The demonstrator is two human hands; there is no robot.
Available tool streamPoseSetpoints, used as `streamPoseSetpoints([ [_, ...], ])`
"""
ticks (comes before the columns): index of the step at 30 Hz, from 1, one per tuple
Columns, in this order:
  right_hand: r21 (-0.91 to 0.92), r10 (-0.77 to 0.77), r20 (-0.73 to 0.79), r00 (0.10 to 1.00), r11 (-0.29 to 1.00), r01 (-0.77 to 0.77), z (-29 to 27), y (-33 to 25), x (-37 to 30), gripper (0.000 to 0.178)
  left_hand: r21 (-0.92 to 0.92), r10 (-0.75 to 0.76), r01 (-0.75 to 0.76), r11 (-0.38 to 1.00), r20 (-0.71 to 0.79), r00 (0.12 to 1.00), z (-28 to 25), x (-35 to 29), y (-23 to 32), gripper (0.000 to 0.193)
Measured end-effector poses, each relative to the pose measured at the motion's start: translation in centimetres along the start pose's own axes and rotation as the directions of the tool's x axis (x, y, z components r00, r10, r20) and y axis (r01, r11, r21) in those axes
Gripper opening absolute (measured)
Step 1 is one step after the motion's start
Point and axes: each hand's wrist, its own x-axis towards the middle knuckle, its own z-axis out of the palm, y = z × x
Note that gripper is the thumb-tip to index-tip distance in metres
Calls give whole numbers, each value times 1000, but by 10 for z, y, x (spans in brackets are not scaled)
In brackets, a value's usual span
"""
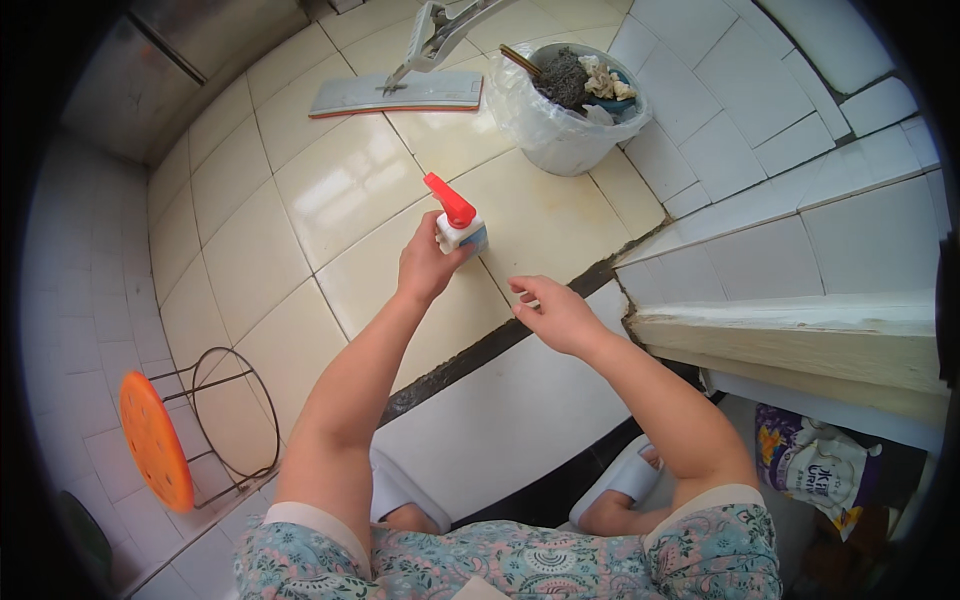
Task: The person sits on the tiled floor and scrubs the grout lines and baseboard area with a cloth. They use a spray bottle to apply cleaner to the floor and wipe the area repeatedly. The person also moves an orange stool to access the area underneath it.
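My left hand is closed around a white spray bottle with a red trigger top and a blue label. The bottle is upright over the tiled floor; whether its base touches the tiles I cannot tell. To the right of it, my right hand holds nothing, its fingers apart and slightly bent, close to the dark strip at the floor's edge.
Beyond the bottle lie a flat mop and a bin lined with a clear bag and filled with waste. An orange stool lies tipped at the left. A tiled ledge and a purple-and-white bag are at the right.
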Motion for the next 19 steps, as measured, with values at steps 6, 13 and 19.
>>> streamPoseSetpoints([
  [6,56,-46,21,999,997,45,-54,-55,-70,47,-117,191,-160,980,341,921,-76,-73,100,52],
  [13,690,141,136,981,697,-196,-66,-105,-199,46,-282,-235,362,889,399,886,-185,-199,198,66],
  [19,658,-35,-75,997,749,76,-42,-101,-166,55,-14,-65,68,998,186,980,-146,-221,162,57],
])
